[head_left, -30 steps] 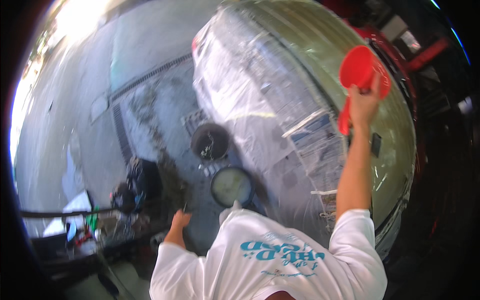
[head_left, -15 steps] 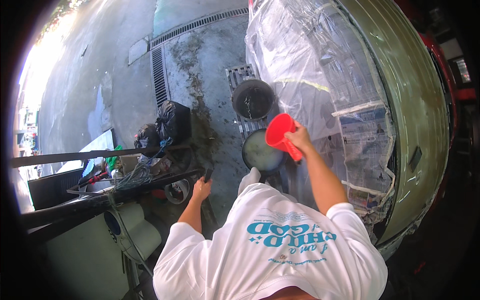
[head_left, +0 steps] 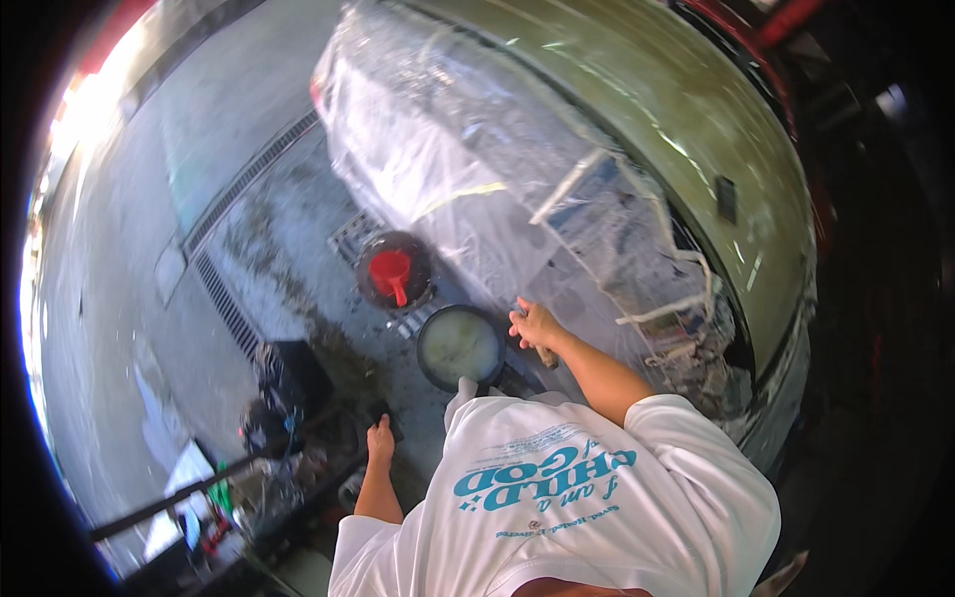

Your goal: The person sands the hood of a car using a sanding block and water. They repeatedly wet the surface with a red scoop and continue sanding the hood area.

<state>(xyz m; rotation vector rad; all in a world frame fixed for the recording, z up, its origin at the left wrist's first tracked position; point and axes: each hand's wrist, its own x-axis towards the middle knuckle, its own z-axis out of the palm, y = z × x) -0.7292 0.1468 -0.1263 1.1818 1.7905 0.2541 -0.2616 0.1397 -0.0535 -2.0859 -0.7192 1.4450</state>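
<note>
My left hand (head_left: pixel 379 440) is closed around a small dark block (head_left: pixel 379 410), low on the left near the cluttered frame. My right hand (head_left: pixel 537 325) hovers right of the nearer bucket (head_left: pixel 424 370), beside the plastic sheeting; its fingers are curled. A brownish stick-like piece (head_left: pixel 547 356) shows below this hand and seems to pass through its grip, but what it is I cannot make out. Cloudy, pale liquid fills the nearer bucket. In the farther dark bucket (head_left: pixel 425 261) rests a red dipper (head_left: pixel 390 274), its handle pointing toward me, touched by neither hand.
Clear plastic sheeting (head_left: pixel 428 139) and taped newspaper cover the vehicle's side below its olive-gold panel (head_left: pixel 637 99), on which a dark block (head_left: pixel 726 199) lies. A drain grate (head_left: pixel 227 306) crosses the concrete. Black bags (head_left: pixel 288 378) and a dark bar (head_left: pixel 179 495) stand at left.
My right hand has let go of the red dipper, which now lies in the farther bucket. The whole view has turned, shifting the buckets left. My left hand still holds the dark block.
</note>
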